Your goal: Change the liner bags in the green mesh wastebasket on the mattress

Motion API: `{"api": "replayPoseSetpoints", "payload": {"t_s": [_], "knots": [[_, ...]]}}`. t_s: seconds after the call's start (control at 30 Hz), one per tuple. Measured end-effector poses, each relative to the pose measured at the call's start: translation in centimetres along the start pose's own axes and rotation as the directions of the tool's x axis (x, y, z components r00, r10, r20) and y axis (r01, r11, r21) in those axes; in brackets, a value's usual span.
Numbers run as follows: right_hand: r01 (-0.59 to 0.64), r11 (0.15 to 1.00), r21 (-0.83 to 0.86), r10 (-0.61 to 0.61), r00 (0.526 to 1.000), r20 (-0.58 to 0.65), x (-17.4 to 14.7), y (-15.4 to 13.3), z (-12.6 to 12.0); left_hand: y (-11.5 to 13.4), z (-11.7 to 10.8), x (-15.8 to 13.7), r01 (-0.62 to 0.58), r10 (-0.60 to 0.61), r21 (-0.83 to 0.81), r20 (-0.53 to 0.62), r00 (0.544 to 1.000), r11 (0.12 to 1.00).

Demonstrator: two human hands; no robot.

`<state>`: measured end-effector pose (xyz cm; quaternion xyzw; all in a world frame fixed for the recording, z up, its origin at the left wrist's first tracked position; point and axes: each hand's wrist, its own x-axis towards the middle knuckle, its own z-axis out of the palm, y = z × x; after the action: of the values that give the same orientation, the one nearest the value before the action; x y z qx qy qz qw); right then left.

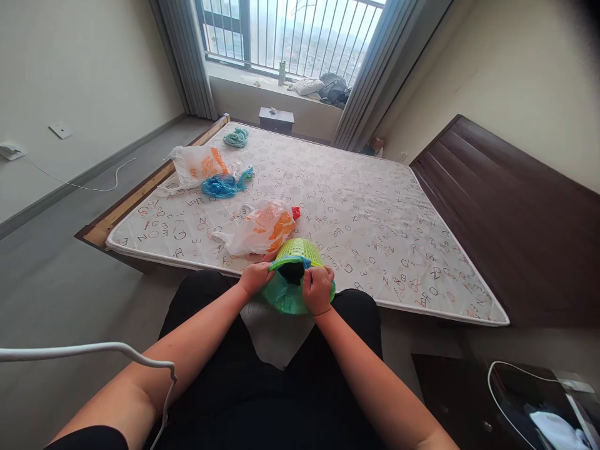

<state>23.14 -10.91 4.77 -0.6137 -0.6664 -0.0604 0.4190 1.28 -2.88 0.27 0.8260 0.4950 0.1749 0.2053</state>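
Observation:
A yellow-green perforated plastic wastebasket (302,249) lies tilted between my knees and the mattress edge, its mouth towards me. A thin green-blue plastic bag (287,300) lines the mouth and hangs over the rim. My left hand (256,277) is closed on the left side of the basket's rim. On the right side, my right hand (317,289) pinches the bag's edge at the rim. The inside looks dark; what is in it cannot be made out. Just beyond the basket rests a crumpled white bag with orange print (265,228), a small red item (295,213) beside it.
The letter-patterned mattress (375,231) spreads in front of me. On its far left are another white-and-orange bag (194,165), a blue plastic bag (222,185) and a teal coiled bundle (235,137). A white cable (117,348) crosses my left arm. A dark nightstand (450,394) stands right.

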Motion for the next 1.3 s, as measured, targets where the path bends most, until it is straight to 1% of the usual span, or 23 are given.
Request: {"api": "replayPoseSetpoints", "payload": {"t_s": [0.1, 0.17, 0.23, 0.33, 0.4, 0.47, 0.5, 0.53, 0.57, 0.6, 0.63, 0.67, 0.7, 0.73, 0.8, 0.83, 0.9, 0.97, 1.03, 1.13, 1.2, 1.23, 1.3], "knots": [[0.031, 0.999, -0.026, -0.031, 0.999, 0.011, -0.1, -1.1, -0.2, -0.2, 0.2, 0.1, 0.044, -0.047, -0.100, -0.021, 0.999, 0.994], [0.091, 0.995, -0.037, -0.090, 0.996, 0.030, -0.1, -1.2, -0.3, -0.1, 0.2, 0.4, 0.085, -0.087, -0.144, -0.005, 0.996, 0.986], [0.175, 0.984, -0.034, -0.172, 0.983, 0.058, 0.0, -0.7, -0.5, -0.1, -0.1, 0.6, 0.103, -0.102, -0.148, 0.019, 0.995, 0.984], [0.331, 0.943, 0.028, -0.331, 0.937, 0.111, -0.3, 0.5, -0.6, -0.4, -0.7, 0.9, 0.085, -0.082, -0.128, 0.032, 0.996, 0.988], [0.399, 0.910, 0.108, -0.412, 0.900, 0.141, -0.7, 1.1, -0.5, -0.8, -1.1, 0.9, 0.065, -0.064, -0.118, 0.017, 0.998, 0.991], [0.400, 0.899, 0.178, -0.428, 0.888, 0.169, -1.1, 1.2, -0.4, -1.2, -1.3, 0.9, 0.058, -0.060, -0.115, -0.013, 0.998, 0.992], [0.372, 0.905, 0.205, -0.409, 0.894, 0.184, -1.2, 1.1, -0.4, -1.3, -1.4, 0.9, 0.061, -0.065, -0.115, -0.030, 0.997, 0.992], [0.318, 0.920, 0.228, -0.363, 0.911, 0.195, -1.2, 1.1, -0.4, -1.3, -1.4, 0.8, 0.070, -0.075, -0.111, -0.046, 0.996, 0.991], [0.232, 0.942, 0.242, -0.282, 0.938, 0.199, -1.1, 1.0, -0.5, -1.2, -1.4, 0.8, 0.086, -0.092, -0.099, -0.059, 0.994, 0.991], [0.119, 0.961, 0.252, -0.172, 0.964, 0.202, -0.9, 1.1, -0.5, -1.0, -1.5, 0.8, 0.107, -0.112, -0.080, -0.067, 0.991, 0.991], [-0.008, 0.966, 0.260, -0.049, 0.976, 0.212, -0.7, 1.3, -0.6, -0.9, -1.5, 0.8, 0.128, -0.132, -0.056, -0.070, 0.989, 0.990], [-0.128, 0.956, 0.263, 0.063, 0.968, 0.241, -0.3, 1.6, -0.8, -0.7, -1.5, 0.9, 0.150, -0.152, -0.034, -0.070, 0.986, 0.988], [-0.222, 0.941, 0.257, 0.143, 0.945, 0.294, 0.0, 2.1, -1.0, -0.6, -1.5, 1.0, 0.172, -0.173, -0.018, -0.069, 0.982, 0.985], [-0.278, 0.930, 0.240, 0.180, 0.915, 0.361, 0.3, 2.6, -1.2, -0.5, -1.6, 1.1, 0.197, -0.198, -0.011, -0.069, 0.978, 0.980], [-0.282, 0.939, 0.198, 0.158, 0.862, 0.482, 0.7, 3.8, -1.7, -0.6, -1.8, 1.4, 0.268, -0.269, -0.027, -0.080, 0.960, 0.963], [-0.260, 0.948, 0.183, 0.135, 0.850, 0.509, 0.7, 4.3, -2.1, -0.8, -1.9, 1.6, 0.317, -0.321, -0.049, -0.094, 0.943, 0.947], [-0.239, 0.953, 0.186, 0.118, 0.859, 0.498, 0.5, 4.7, -2.8, -1.3, -2.0, 2.0, 0.403, -0.418, -0.128, -0.130, 0.899, 0.906], [-0.287, 0.929, 0.234, 0.157, 0.878, 0.453, 0.1, 4.5, -3.3, -1.7, -2.1, 2.4, 0.413, -0.460, -0.253, -0.169, 0.871, 0.875], [-0.392, 0.868, 0.305, 0.246, 0.873, 0.421, -0.2, 3.9, -3.6, -2.0, -2.0, 2.8, 0.354, -0.455, -0.403, -0.191, 0.869, 0.844], [-0.574, 0.696, 0.431, 0.440, 0.815, 0.376, -0.4, 3.4, -3.4, -2.2, -1.9, 3.1, 0.259, -0.443, -0.595, -0.186, 0.877, 0.761], [-0.634, 0.560, 0.533, 0.586, 0.758, 0.285, -0.2, 3.9, -3.1, -2.2, -1.9, 3.2, 0.223, -0.458, -0.686, -0.179, 0.871, 0.693], [-0.643, 0.505, 0.576, 0.656, 0.720, 0.227, 0.0, 4.4, -3.0, -2.2, -1.9, 3.3, 0.211, -0.469, -0.725, -0.172, 0.866, 0.656], [-0.642, 0.444, 0.625, 0.755, 0.644, 0.124, 0.3, 5.7, -2.7, -2.1, -1.9, 3.4, 0.205, -0.482, -0.788, -0.130, 0.867, 0.581]]}}
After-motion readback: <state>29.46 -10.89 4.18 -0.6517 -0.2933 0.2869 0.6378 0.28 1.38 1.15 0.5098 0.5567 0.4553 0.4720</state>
